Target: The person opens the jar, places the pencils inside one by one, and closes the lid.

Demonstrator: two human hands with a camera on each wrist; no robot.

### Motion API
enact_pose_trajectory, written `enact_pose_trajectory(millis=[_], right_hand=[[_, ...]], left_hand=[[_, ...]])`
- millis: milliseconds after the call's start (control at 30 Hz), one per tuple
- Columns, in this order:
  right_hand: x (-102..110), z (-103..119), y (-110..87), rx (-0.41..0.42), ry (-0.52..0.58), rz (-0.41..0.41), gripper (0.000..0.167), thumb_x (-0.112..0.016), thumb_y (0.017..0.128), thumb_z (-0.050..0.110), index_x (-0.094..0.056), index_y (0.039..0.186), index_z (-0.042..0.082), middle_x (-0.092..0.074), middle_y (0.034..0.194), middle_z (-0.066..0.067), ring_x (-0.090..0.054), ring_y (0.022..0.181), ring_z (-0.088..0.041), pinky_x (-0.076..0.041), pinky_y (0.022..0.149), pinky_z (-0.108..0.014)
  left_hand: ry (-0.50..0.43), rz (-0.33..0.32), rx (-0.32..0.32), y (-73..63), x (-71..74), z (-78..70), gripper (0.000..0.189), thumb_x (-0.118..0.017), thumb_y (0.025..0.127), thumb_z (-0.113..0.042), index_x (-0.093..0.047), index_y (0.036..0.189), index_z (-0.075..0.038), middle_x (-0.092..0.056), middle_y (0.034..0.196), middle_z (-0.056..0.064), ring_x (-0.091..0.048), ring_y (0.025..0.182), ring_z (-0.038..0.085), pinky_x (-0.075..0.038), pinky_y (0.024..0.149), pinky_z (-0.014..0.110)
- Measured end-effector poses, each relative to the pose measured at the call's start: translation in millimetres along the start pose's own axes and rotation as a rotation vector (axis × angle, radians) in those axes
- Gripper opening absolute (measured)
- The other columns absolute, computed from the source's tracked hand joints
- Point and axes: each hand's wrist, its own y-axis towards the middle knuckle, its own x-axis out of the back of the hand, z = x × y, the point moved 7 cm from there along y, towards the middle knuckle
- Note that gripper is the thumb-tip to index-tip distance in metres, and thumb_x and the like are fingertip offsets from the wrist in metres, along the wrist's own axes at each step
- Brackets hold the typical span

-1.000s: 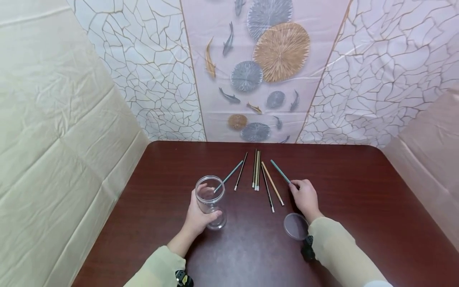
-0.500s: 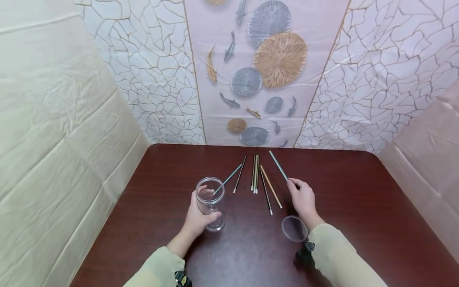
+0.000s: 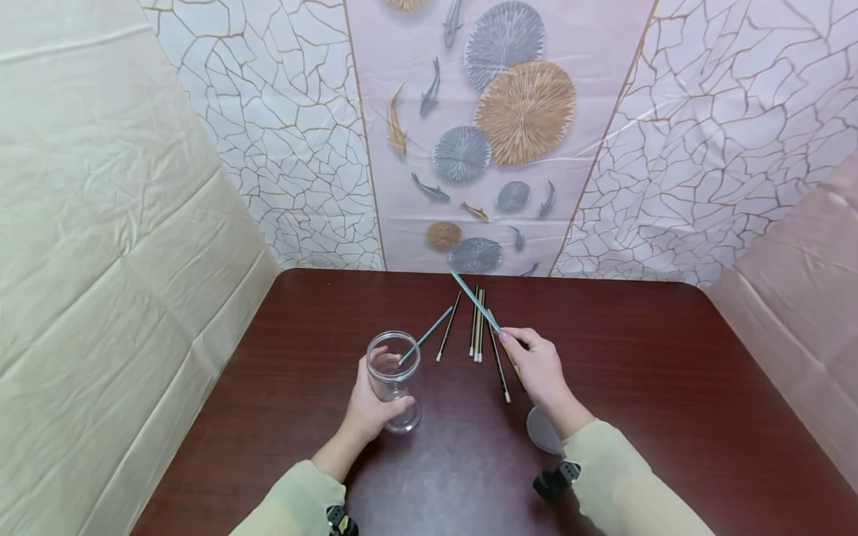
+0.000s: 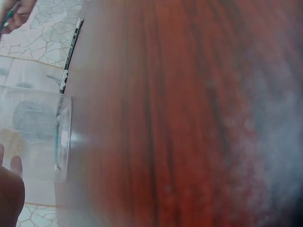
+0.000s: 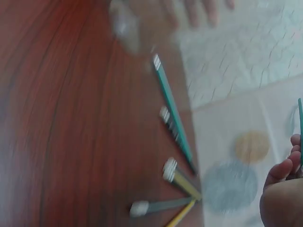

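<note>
My left hand point(image 3: 365, 402) grips a clear, lidless jar point(image 3: 401, 385) with fingers and thumb around its side; the jar stands upright, left of the pencils. In my right hand point(image 3: 539, 370) the end of a teal pencil point(image 3: 469, 292) is pinched, its far end pointing up and left above the table. A second teal pencil point(image 3: 436, 327) lies just behind the jar and partly shows through its rim. Black pencils point(image 3: 448, 327), gold-striped pencils point(image 3: 479, 335) and another black pencil point(image 3: 499, 368) lie nearby. A yellow pencil is mostly hidden under my right hand in the head view.
A round clear lid point(image 3: 541, 432) lies on the dark red table point(image 3: 456, 476), partly covered by my right forearm. Beyond the table's back edge hangs a patterned cloth point(image 3: 302, 149). Pale fabric walls point(image 3: 167, 223) stand on both sides.
My right hand has raised the teal pencil off the table and carried it left, over the other pencils. My left hand and the jar stay put. The head view has tilted slightly up.
</note>
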Motion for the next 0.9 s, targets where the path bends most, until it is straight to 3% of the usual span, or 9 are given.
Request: enact_pose_trajectory(millis=[267, 433, 533, 600, 767, 900], right_hand=[[-27.5, 31.6, -11.4, -0.02, 0.142, 0.061, 0.023, -0.065, 0.089, 0.015, -0.068, 0.104, -0.001, -0.066, 0.09, -0.003, -0.054, 0.086, -0.012, -0.043, 0.072, -0.023], [-39.3, 45.7, -17.6, 0.019, 0.326, 0.07, 0.016, -0.063, 0.088, 0.005, -0.066, 0.099, -0.006, -0.061, 0.072, 0.002, -0.054, 0.066, -0.009, -0.044, 0.059, -0.02], [-45.0, 55.4, -21.2, 0.039, 0.445, 0.075, 0.006, -0.061, 0.087, -0.002, -0.065, 0.091, -0.001, -0.061, 0.067, 0.002, -0.057, 0.062, -0.009, -0.046, 0.058, -0.02], [-48.5, 62.6, -23.4, 0.056, 0.495, 0.081, 0.008, -0.06, 0.087, -0.004, -0.063, 0.09, 0.003, -0.063, 0.068, 0.002, -0.06, 0.063, -0.009, -0.048, 0.06, -0.021], [-58.3, 81.0, -26.7, 0.117, 0.582, 0.141, 0.015, -0.053, 0.09, -0.006, -0.053, 0.105, -0.003, -0.067, 0.077, 0.0, -0.065, 0.071, -0.012, -0.053, 0.071, -0.028], [-63.8, 91.5, -28.5, 0.138, 0.624, 0.145, 0.021, -0.05, 0.092, -0.007, -0.051, 0.112, -0.001, -0.064, 0.082, -0.001, -0.062, 0.07, -0.012, -0.05, 0.069, -0.026]], left_hand=[[-0.041, 0.008, 0.008, 0.4, 0.5, 2.3, 0.084, -0.07, 0.062, 0.02, -0.023, 0.131, 0.015, -0.04, 0.124, 0.041, -0.05, 0.111, 0.015, -0.045, 0.09, 0.023], [0.026, 0.004, -0.004, 0.7, 0.8, -0.3, 0.084, -0.073, 0.062, 0.016, -0.025, 0.13, 0.015, -0.045, 0.123, 0.036, -0.05, 0.112, 0.023, -0.042, 0.092, 0.021], [0.072, 0.001, -0.004, 1.0, 1.3, -1.3, 0.083, -0.074, 0.062, 0.013, -0.026, 0.13, 0.014, -0.049, 0.122, 0.031, -0.049, 0.113, 0.03, -0.04, 0.094, 0.02], [0.087, 0.0, -0.002, 1.1, 1.6, -1.4, 0.083, -0.075, 0.062, 0.012, -0.027, 0.13, 0.013, -0.05, 0.122, 0.029, -0.048, 0.113, 0.037, -0.04, 0.094, 0.02], [0.108, 0.004, -0.007, 1.2, 2.5, -1.8, 0.083, -0.076, 0.062, 0.01, -0.028, 0.13, 0.012, -0.051, 0.122, 0.028, -0.044, 0.113, 0.049, -0.039, 0.093, 0.02], [0.107, 0.008, -0.007, 0.8, 2.3, -2.0, 0.083, -0.076, 0.062, 0.009, -0.028, 0.13, 0.012, -0.049, 0.122, 0.033, -0.044, 0.113, 0.049, -0.039, 0.094, 0.021]])
